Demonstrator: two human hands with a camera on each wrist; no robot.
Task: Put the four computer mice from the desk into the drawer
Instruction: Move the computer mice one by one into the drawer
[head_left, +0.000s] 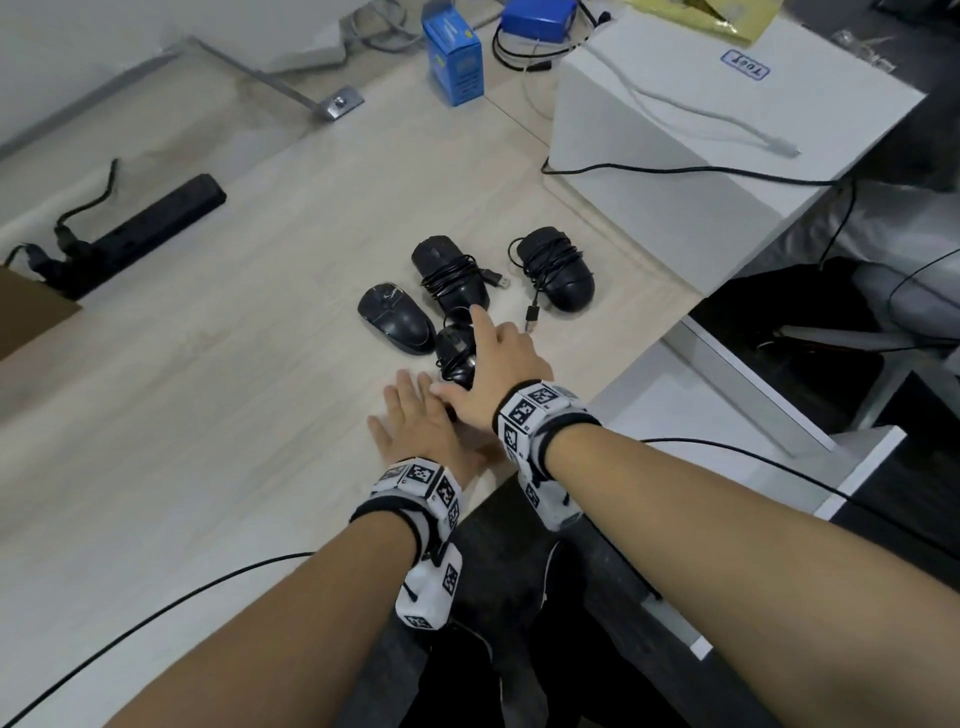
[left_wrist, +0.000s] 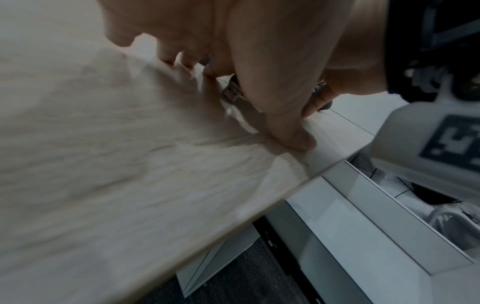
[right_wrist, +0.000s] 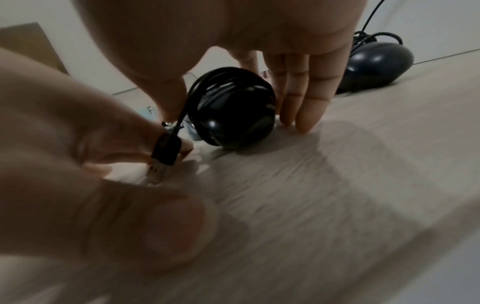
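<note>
pale desk (head_left: 218, 364), right hand (head_left: 498, 364) arched over nearest mouse (head_left: 456, 353) (fingers straight), left hand (head_left: 415, 421) pinching its plug (right_wrist: 162, 162)

The left hand (left_wrist: 259, 61) is seen pressed to the wooden bench (left_wrist: 116, 164), a USB plug (left_wrist: 232, 93) lying under its fingers (left_wrist: 293, 135). An open white drawer (left_wrist: 363, 216) is seen below the bench edge.
</note>
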